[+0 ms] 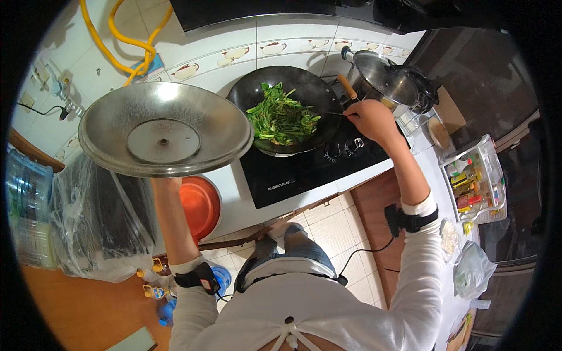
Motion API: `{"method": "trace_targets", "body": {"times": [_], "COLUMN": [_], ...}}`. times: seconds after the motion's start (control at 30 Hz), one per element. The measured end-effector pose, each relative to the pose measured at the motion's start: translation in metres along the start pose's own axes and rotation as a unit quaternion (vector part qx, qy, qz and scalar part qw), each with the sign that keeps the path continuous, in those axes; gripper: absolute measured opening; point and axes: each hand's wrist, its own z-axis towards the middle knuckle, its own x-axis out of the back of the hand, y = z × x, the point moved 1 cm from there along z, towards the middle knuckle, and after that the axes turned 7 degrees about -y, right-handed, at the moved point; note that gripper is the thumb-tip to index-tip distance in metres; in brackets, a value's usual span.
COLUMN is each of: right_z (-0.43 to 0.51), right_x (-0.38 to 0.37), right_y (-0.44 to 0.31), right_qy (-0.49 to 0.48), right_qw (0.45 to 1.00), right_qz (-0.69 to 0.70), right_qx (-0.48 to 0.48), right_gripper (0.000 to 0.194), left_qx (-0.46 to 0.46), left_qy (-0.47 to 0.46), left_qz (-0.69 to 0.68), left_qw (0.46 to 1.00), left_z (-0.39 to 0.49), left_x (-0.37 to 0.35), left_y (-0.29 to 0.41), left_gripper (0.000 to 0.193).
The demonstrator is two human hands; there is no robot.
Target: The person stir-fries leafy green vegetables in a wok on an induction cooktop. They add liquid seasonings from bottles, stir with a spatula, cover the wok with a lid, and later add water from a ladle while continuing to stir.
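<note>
My left hand (pixel 167 181) is mostly hidden beneath a domed metal wok lid (pixel 105 127), holding it up with its hollow inside facing me. The lid has a round glass window (pixel 149 145) with a small knob fixing at its centre. A black wok (pixel 239 92) stands on the hob to the right of the lid. Inside it lies a heap of chopped leafy greens (pixel 285 116). My right hand (pixel 373 120) grips the thin metal shaft of a cooking utensil (pixel 331 114), whose head is hidden among the greens. The wok's wooden handle (pixel 347 87) sticks out just above that hand.
A steel pot (pixel 386 77) stands behind my right hand. The black glass gas hob (pixel 281 175) has knobs near its right front. An orange basin (pixel 199 206) sits below the lid. At right is a clear bin of bottles (pixel 476 184). A yellow hose (pixel 127 39) hangs at back left.
</note>
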Motion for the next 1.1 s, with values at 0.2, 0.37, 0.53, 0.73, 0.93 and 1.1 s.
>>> {"method": "trace_targets", "body": {"times": [0.2, 0.37, 0.53, 0.73, 0.93, 1.1], "right_z": [0.028, 0.038, -0.002, -0.015, 0.02, 0.017], "right_x": [-0.053, -0.072, -0.007, 0.029, -0.02, -0.014], "right_y": [-0.041, -0.063, -0.022, -0.037, -0.03, -0.038], "right_qy": [0.089, 0.058, -0.021, -0.044, -0.038, -0.028], "right_qw": [0.99, 0.988, 0.994, 0.993, 0.995, 0.995], "right_qz": [0.109, 0.112, 0.008, -0.07, -0.071, -0.072], "right_qx": [-0.014, 0.086, 0.108, 0.078, 0.063, 0.064], "right_gripper": [0.017, 0.018, 0.015, 0.018, 0.02, 0.009], "left_qx": [-0.005, -0.011, -0.017, -0.032, -0.016, -0.069], "left_qy": [0.01, 0.02, 0.023, 0.004, 0.066, -0.026], "left_qz": [-0.005, 0.0, 0.007, 0.014, -0.011, 0.012], "left_qw": [1.0, 1.0, 1.0, 0.999, 0.998, 0.997], "left_z": [-0.01, -0.018, -0.021, -0.022, -0.027, -0.036], "left_x": [0.005, 0.008, 0.002, -0.001, -0.004, -0.018], "left_y": [-0.004, -0.008, -0.012, -0.018, -0.021, -0.022], "left_gripper": [0.04, 0.039, 0.039, 0.039, 0.038, 0.04]}}
